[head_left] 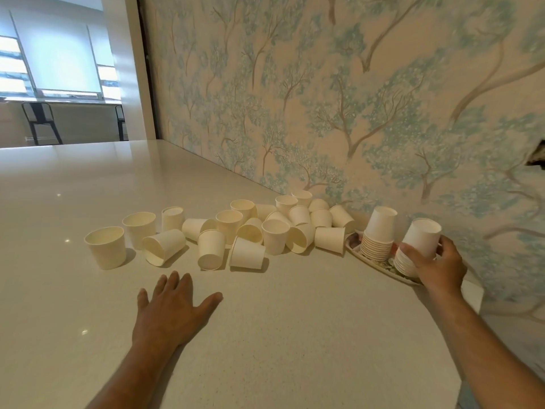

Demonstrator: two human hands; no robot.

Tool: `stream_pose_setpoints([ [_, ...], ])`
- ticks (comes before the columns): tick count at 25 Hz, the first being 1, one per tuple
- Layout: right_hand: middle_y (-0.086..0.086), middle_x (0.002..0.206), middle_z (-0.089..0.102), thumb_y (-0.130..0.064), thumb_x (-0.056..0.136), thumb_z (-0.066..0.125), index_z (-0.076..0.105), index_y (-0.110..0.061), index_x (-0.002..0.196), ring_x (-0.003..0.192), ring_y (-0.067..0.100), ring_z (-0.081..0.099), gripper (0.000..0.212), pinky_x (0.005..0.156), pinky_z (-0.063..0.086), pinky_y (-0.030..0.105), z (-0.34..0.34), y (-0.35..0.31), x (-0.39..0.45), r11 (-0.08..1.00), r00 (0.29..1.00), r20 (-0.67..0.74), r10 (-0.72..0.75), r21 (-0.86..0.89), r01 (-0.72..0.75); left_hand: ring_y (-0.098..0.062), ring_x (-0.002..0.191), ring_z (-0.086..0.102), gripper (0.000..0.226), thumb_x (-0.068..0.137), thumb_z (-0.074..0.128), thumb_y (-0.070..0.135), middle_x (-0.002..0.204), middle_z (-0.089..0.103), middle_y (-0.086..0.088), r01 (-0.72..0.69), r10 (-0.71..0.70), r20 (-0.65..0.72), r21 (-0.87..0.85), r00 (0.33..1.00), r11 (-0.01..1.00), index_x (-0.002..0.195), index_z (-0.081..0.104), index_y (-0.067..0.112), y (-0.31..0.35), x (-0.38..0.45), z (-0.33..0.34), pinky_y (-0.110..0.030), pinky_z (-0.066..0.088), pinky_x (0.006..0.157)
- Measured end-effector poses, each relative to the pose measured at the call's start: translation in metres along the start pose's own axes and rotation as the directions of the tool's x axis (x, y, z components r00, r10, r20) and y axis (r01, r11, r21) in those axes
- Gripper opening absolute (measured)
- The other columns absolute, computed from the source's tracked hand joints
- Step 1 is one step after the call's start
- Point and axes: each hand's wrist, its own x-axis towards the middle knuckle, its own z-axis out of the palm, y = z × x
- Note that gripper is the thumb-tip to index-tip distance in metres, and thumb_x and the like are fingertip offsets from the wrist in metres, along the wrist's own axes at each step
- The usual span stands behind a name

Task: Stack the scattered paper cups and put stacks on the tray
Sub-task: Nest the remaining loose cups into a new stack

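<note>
Item: scattered paper cups (236, 231), white, on the pale desk (295, 335). They lie in a loose band from mid-left to the far right, by the tree-patterned wallpaper (354, 98); some stand upright, some are inverted, some lie on their sides with their long axes pointing various ways.

Item: oval tray (351, 242), far right, against the wall. It carries two inverted stacks: the left stack (379, 234) stands free; the right stack (420, 240) leans left.

Your right hand (439, 265): grip wrapped round the right stack, thumb on the near side, fingers behind.

Your left hand (174, 308): released, fingers spread flat over the desk, holding nothing.

Key relation: the loose cups lie beyond your left hand, toward the far side. It is the nearer and, by my judgement, the one to gather next, beginning with the sideways cup (211, 249) just ahead of its fingertips.
</note>
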Motion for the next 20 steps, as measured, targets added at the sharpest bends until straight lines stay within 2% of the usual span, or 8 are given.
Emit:
stream_pose_setpoints([
  [8, 0.020, 0.122, 0.064, -0.041, 0.069, 0.085, 0.057, -0.004, 0.122, 0.108, 0.038, 0.061, 0.071, 0.086, 0.048, 0.046, 0.010, 0.008, 0.013, 0.995, 0.995, 0.063, 0.076, -0.075, -0.071, -0.024, 0.147, 0.013, 0.105, 0.070, 0.007, 0.092, 0.158, 0.022, -0.002, 0.002, -0.002, -0.012, 0.003, 1.000, 1.000, 0.146, 0.028, 0.022, -0.003, 0.002, 0.003, -0.057, 0.010, 0.117],
  [11, 0.023, 0.137, 0.054, -0.044, 0.069, 0.085, 0.041, -0.004, 0.138, 0.124, 0.040, 0.052, 0.092, 0.099, 0.044, 0.050, 0.010, 0.007, 0.005, 0.991, 0.995, 0.020, 0.102, -0.092, -0.099, -0.024, 0.147, 0.014, 0.105, 0.070, 0.007, 0.092, 0.158, 0.024, -0.002, 0.008, -0.008, -0.024, 0.004, 1.000, 1.000, 0.145, 0.029, 0.022, -0.002, 0.001, 0.003, -0.057, 0.011, 0.117],
  [12, 0.022, 0.143, 0.046, -0.044, 0.071, 0.084, 0.034, -0.006, 0.143, 0.131, 0.039, 0.044, 0.097, 0.105, 0.039, 0.052, 0.012, 0.006, -0.005, 0.996, 0.995, -0.057, 0.078, -0.045, -0.080, -0.024, 0.147, 0.014, 0.105, 0.070, 0.007, 0.092, 0.158, 0.024, -0.002, 0.008, -0.008, -0.025, 0.004, 1.000, 1.000, 0.145, 0.029, 0.022, -0.002, 0.001, 0.003, -0.057, 0.011, 0.117],
  [13, 0.021, 0.146, 0.041, -0.045, 0.073, 0.082, 0.031, -0.009, 0.144, 0.135, 0.038, 0.038, 0.095, 0.109, 0.035, 0.052, 0.014, 0.003, -0.018, 1.000, 0.989, -0.151, 0.001, 0.007, 0.000, -0.024, 0.147, 0.014, 0.105, 0.070, 0.007, 0.092, 0.158, 0.024, -0.002, 0.009, -0.009, -0.023, 0.003, 1.000, 1.000, 0.145, 0.029, 0.022, -0.001, 0.001, 0.002, -0.057, 0.011, 0.117],
  [15, 0.018, 0.142, 0.042, -0.045, 0.076, 0.076, 0.037, -0.012, 0.139, 0.131, 0.032, 0.036, 0.081, 0.108, 0.034, 0.043, 0.017, -0.011, -0.046, 0.969, 0.942, -0.256, -0.219, 0.058, 0.241, -0.024, 0.147, 0.014, 0.105, 0.070, 0.008, 0.091, 0.158, 0.024, -0.002, 0.011, -0.011, -0.027, -0.005, 1.000, 1.000, 0.146, 0.029, 0.022, 0.000, 0.001, 0.002, -0.057, 0.010, 0.117],
  [17, 0.015, 0.129, 0.050, -0.044, 0.074, 0.073, 0.046, -0.010, 0.131, 0.117, 0.023, 0.046, 0.072, 0.096, 0.036, 0.024, 0.025, -0.037, -0.072, 0.910, 0.915, -0.132, -0.381, 0.122, 0.396, -0.025, 0.147, 0.014, 0.104, 0.070, 0.009, 0.091, 0.157, 0.025, -0.003, 0.010, -0.011, -0.038, -0.012, 0.999, 1.000, 0.145, 0.030, 0.022, 0.000, -0.001, 0.001, -0.057, 0.011, 0.117],
  [19, 0.004, 0.119, 0.055, -0.042, 0.072, 0.077, 0.050, -0.012, 0.129, 0.105, 0.010, 0.052, 0.069, 0.088, 0.039, 0.013, 0.039, -0.066, -0.096, 0.857, 0.853, 0.142, -0.502, 0.213, 0.469, -0.025, 0.147, 0.014, 0.103, 0.071, 0.011, 0.091, 0.157, 0.025, -0.003, 0.011, -0.012, -0.036, -0.024, 0.999, 1.000, 0.144, 0.030, 0.021, 0.000, -0.001, 0.001, -0.057, 0.011, 0.117],
  [20, 0.000, 0.122, 0.055, -0.041, 0.072, 0.080, 0.049, -0.015, 0.133, 0.108, 0.008, 0.052, 0.074, 0.089, 0.041, 0.012, 0.048, -0.078, -0.108, 0.852, 0.792, 0.316, -0.522, 0.238, 0.467, -0.025, 0.147, 0.014, 0.103, 0.071, 0.012, 0.091, 0.157, 0.025, -0.004, 0.012, -0.012, -0.028, -0.026, 1.000, 1.000, 0.144, 0.031, 0.021, 0.000, -0.001, 0.001, -0.057, 0.011, 0.117],
])
